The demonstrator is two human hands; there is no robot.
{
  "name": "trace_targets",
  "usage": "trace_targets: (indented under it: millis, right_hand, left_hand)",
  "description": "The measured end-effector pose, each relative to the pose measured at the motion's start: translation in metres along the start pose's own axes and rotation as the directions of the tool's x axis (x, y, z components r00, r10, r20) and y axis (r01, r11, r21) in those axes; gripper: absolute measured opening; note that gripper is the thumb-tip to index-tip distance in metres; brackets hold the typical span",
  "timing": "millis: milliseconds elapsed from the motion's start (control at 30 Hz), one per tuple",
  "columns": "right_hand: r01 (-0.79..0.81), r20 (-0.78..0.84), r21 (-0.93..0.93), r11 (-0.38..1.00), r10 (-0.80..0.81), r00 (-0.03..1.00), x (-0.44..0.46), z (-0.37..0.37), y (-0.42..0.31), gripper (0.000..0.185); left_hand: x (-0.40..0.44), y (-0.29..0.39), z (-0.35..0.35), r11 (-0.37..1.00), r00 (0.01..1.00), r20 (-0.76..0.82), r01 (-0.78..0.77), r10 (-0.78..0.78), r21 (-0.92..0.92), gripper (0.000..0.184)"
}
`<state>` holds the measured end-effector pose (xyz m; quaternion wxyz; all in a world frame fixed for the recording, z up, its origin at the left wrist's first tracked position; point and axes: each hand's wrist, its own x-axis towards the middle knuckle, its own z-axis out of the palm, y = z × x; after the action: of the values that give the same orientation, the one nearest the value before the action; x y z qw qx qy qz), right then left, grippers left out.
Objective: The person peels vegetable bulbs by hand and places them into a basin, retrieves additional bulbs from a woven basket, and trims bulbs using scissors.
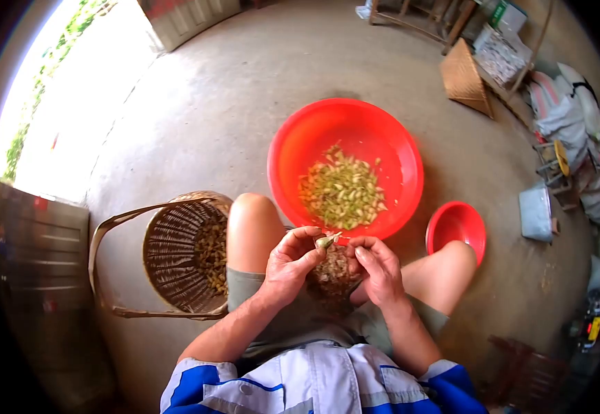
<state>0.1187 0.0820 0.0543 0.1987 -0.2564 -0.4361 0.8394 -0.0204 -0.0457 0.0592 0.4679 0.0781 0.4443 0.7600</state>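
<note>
My left hand (291, 261) pinches a small pale green pod-like piece (326, 241) between thumb and fingers. A thin strand runs from the piece toward my right hand (376, 268), whose thumb and fingers are pressed together; what they hold is too small to make out. Both hands are above my lap, over a pile of brownish, dry-looking scraps (334, 272). Just beyond them stands a large red basin (287, 148) with many pale green and yellowish pieces (347, 193) in it.
A wicker basket (169, 259) with a tall handle and brownish pieces inside stands left of my knee. A small red basin (471, 221) sits by my right knee. Farther right are a bucket (536, 212), a woven item (465, 76) and sacks (565, 114).
</note>
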Motion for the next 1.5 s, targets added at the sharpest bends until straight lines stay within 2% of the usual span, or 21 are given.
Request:
trace_targets:
  millis: [67,167,267,467,667,733,767,967,1067,1233,1333,1433,1500]
  right_hand:
    - [0.014,0.020,0.118,0.993,-0.017,1.000,0.004,-0.006,-0.003,0.020]
    - [-0.051,-0.043,0.168,0.984,0.059,0.997,0.007,-0.019,0.012,0.015]
    - [-0.067,-0.120,0.161,0.985,0.087,0.989,0.008,-0.021,0.024,0.012]
    - [-0.065,-0.097,0.105,0.992,0.075,0.992,0.011,-0.027,0.038,0.011]
    - [-0.098,-0.152,0.155,0.983,0.122,0.981,0.005,-0.021,0.039,0.013]
    - [-0.093,-0.160,0.226,0.970,0.131,0.978,0.005,-0.021,0.039,0.012]
    - [-0.091,-0.164,0.261,0.961,0.136,0.977,0.005,-0.021,0.039,0.011]
    - [-0.096,-0.160,0.171,0.981,0.123,0.979,0.003,-0.023,0.044,0.011]
    - [-0.076,-0.132,0.256,0.964,0.112,0.985,0.000,-0.016,0.039,0.014]
    - [-0.093,-0.125,0.252,0.963,0.128,0.984,0.001,-0.022,0.042,0.017]
    - [-0.084,-0.105,0.279,0.957,0.117,0.988,0.002,-0.029,0.046,0.017]
    - [-0.076,-0.109,0.260,0.963,0.107,0.988,0.002,-0.027,0.046,0.017]
    - [-0.074,-0.113,0.237,0.969,0.103,0.988,0.002,-0.026,0.047,0.018]
  left_hand:
    - [0.005,-0.025,0.008,0.997,1.000,0.013,0.019,-0.020,0.077,0.027]
    - [0.009,-0.056,0.007,0.993,0.997,0.079,-0.007,-0.002,0.114,0.026]
    - [0.009,-0.071,0.005,0.993,0.998,0.062,0.005,-0.012,0.122,0.023]
    - [0.010,-0.074,0.002,0.991,0.999,0.037,-0.002,-0.003,0.133,0.022]
    - [0.012,-0.074,-0.001,0.984,0.999,0.034,0.008,-0.015,0.179,0.023]
    - [0.013,-0.076,-0.002,0.982,0.999,0.038,0.020,-0.027,0.187,0.023]
    - [0.013,-0.077,-0.002,0.980,0.999,0.042,0.011,-0.019,0.197,0.023]
    - [0.009,-0.085,-0.003,0.964,0.995,0.079,-0.086,0.068,0.252,0.023]
    - [0.009,-0.083,-0.005,0.969,0.993,0.089,-0.097,0.079,0.225,0.024]
    - [0.011,-0.080,-0.003,0.966,0.991,0.111,-0.097,0.072,0.239,0.024]
    - [0.011,-0.085,-0.002,0.960,0.983,0.124,-0.162,0.137,0.228,0.024]
    - [0.009,-0.085,-0.003,0.967,0.993,0.100,-0.091,0.069,0.237,0.024]
    - [0.009,-0.085,-0.004,0.963,0.993,0.083,-0.101,0.083,0.251,0.024]
